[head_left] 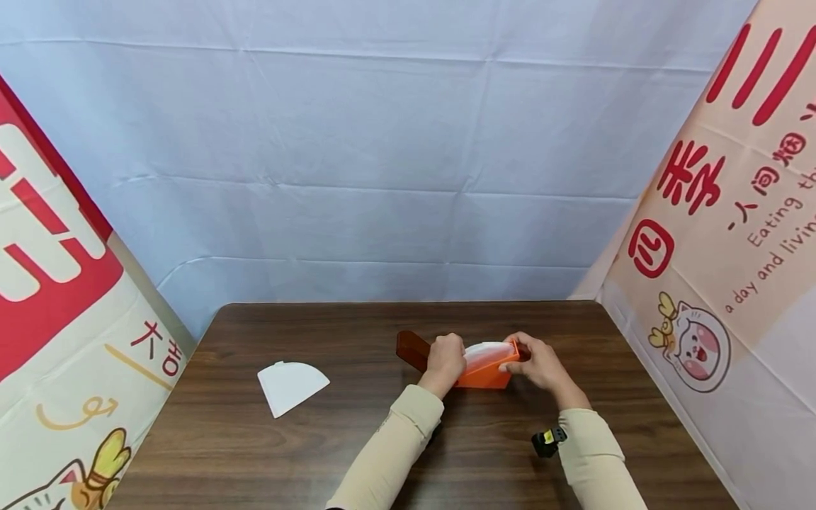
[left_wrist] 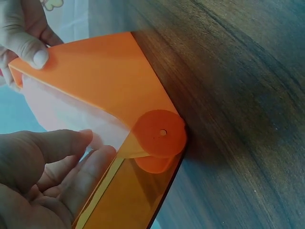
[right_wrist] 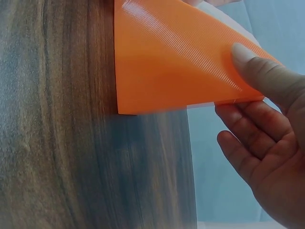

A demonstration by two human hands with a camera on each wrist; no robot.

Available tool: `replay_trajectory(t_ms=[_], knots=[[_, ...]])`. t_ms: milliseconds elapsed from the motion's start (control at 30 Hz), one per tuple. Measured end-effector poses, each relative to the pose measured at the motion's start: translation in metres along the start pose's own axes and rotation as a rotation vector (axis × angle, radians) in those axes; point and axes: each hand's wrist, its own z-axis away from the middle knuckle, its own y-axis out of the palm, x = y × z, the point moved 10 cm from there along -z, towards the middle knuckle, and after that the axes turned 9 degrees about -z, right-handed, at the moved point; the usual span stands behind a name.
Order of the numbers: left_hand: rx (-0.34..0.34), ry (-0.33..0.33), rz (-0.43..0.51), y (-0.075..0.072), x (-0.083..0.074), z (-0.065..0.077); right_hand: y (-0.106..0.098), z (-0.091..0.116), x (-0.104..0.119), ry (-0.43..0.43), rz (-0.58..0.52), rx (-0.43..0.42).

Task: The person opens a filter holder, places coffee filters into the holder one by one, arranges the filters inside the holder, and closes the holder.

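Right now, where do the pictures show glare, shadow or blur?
Head view: creases in the backdrop catch light; left wrist view: shadow on the tabletop beside the orange holder; right wrist view: the holder shows striped sheen, its lower edge slightly blurred.

A person's right hand grips the right end of an orange filter holder, white paper filters showing inside; the left hand is at its left end, beside the brown lid. A fan-shaped white filter lies apart on the wooden table.
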Motion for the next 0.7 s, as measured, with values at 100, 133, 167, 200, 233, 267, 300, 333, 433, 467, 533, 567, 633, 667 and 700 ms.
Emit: replay_trajectory(t_ms=[100, 133, 167, 200, 233, 267, 300, 333, 433, 467, 533, 567, 633, 667, 700], knots=[[0.011, 0.000, 0.003, -0.002, -0.001, 0.002, 0.001, 0.000, 0.001, -0.003, -0.009, -0.003], [0.015, 0.006, 0.000, -0.003, -0.003, 0.003, 0.001, 0.000, 0.001, -0.001, -0.013, -0.005], [0.013, 0.022, -0.009, -0.006, -0.005, 0.004, 0.001, 0.000, 0.001, 0.000, -0.016, -0.006], [0.016, 0.039, -0.018, -0.008, -0.007, 0.006, 0.001, 0.000, 0.001, 0.002, -0.019, -0.007], [0.017, 0.064, -0.039, -0.010, -0.011, 0.007, 0.001, 0.001, 0.002, 0.003, -0.026, -0.010], [0.008, 0.097, -0.074, -0.014, -0.014, 0.009, 0.000, 0.001, 0.002, 0.006, -0.031, -0.012], [0.019, 0.128, -0.103, -0.015, -0.018, 0.010, 0.000, 0.001, 0.002, 0.005, -0.035, -0.012], [0.029, 0.163, -0.141, -0.016, -0.021, 0.012, 0.001, 0.001, 0.002, 0.005, -0.036, -0.010], [0.055, 0.267, -0.284, -0.017, -0.029, 0.016, 0.002, 0.001, 0.001, 0.005, -0.044, -0.003], [0.062, 0.295, -0.329, -0.017, -0.031, 0.018, 0.002, 0.001, 0.001, 0.004, -0.045, -0.002], [0.073, 0.329, -0.400, -0.016, -0.033, 0.020, 0.002, 0.001, 0.000, 0.006, -0.045, 0.000], [0.073, 0.338, -0.425, -0.016, -0.033, 0.020, 0.002, 0.001, 0.000, 0.006, -0.045, -0.001], [0.071, 0.344, -0.459, -0.016, -0.034, 0.021, 0.002, 0.001, 0.001, 0.005, -0.048, -0.003], [0.070, 0.345, -0.468, -0.017, -0.034, 0.021, 0.002, 0.001, 0.001, 0.002, -0.051, -0.003], [0.069, 0.345, -0.474, -0.017, -0.034, 0.022, 0.001, 0.001, 0.001, 0.000, -0.056, -0.006]])
